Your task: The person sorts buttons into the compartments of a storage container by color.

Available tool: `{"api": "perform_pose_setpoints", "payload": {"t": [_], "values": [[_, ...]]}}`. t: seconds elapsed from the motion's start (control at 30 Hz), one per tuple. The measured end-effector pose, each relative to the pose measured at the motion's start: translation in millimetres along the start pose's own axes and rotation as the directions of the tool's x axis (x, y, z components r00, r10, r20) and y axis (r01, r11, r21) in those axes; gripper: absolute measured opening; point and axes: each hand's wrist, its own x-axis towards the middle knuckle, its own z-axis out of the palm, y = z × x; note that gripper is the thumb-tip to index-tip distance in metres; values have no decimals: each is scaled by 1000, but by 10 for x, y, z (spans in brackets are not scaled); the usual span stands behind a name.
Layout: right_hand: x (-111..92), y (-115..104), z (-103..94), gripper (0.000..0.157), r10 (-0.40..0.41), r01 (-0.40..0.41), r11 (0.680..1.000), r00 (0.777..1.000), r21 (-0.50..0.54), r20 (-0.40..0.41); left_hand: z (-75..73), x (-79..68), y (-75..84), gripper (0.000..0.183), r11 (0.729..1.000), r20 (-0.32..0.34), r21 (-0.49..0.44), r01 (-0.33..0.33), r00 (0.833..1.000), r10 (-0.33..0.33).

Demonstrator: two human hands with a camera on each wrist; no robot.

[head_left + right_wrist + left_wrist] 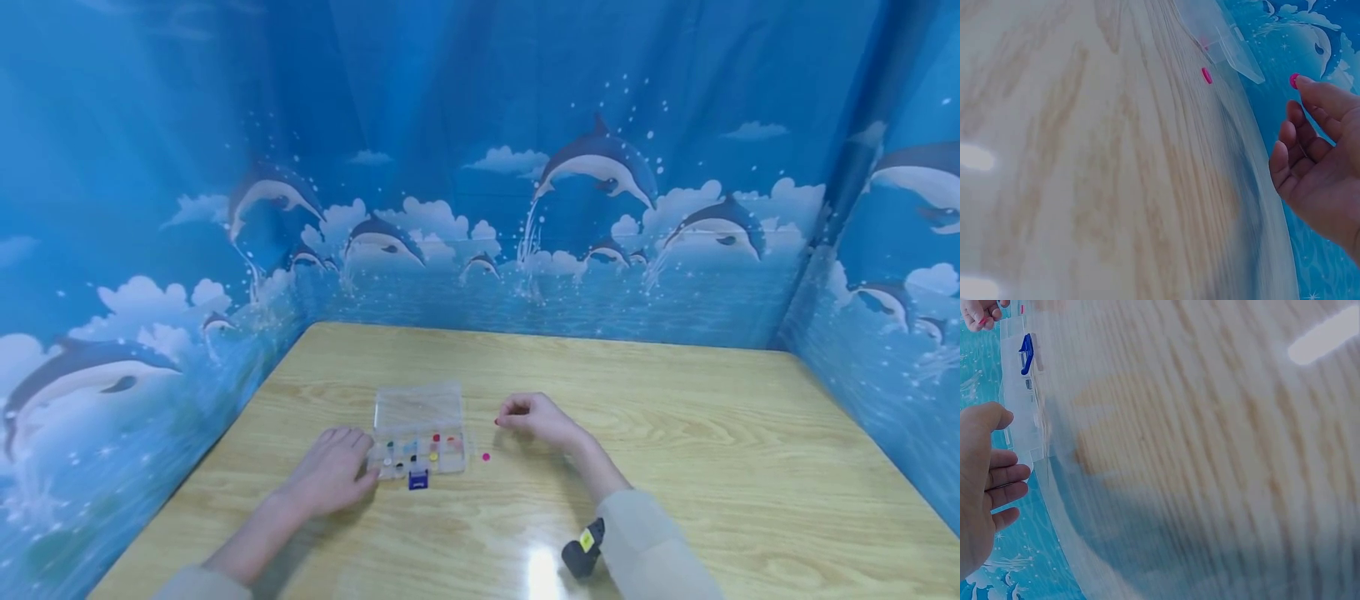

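Note:
A clear plastic compartment box (455,464) stands on the table with its lid (416,408) raised at the far side and a blue latch (418,480) at the front. Small round buttons in red, yellow, black, white and other colours lie in its compartments. My left hand (333,471) rests at the box's left end, fingers relaxed and thumb by the front corner. To the right of the box, my right hand (542,422) pinches a small pink-red button (1294,80) between thumb and fingertips. Another pink button (486,457) lies on the table between box and right hand.
The wood-grain table (675,433) extends to the right and behind the box. A blue dolphin-print curtain (480,167) surrounds its back and sides. A black device (583,550) with a yellow mark is worn at my right wrist.

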Motion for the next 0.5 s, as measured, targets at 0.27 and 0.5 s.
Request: {"api": "perform_pose_setpoints", "payload": {"t": [0.27, 0.5], "values": [[47, -41, 79, 13, -42, 43, 998, 999, 40, -7, -9, 5, 8, 39, 1000, 11, -2, 7, 1000, -7], [75, -82, 158, 13, -72, 72, 996, 997, 43, -5, -25, 2, 19, 39, 1000, 14, -5, 11, 1000, -11]]}}
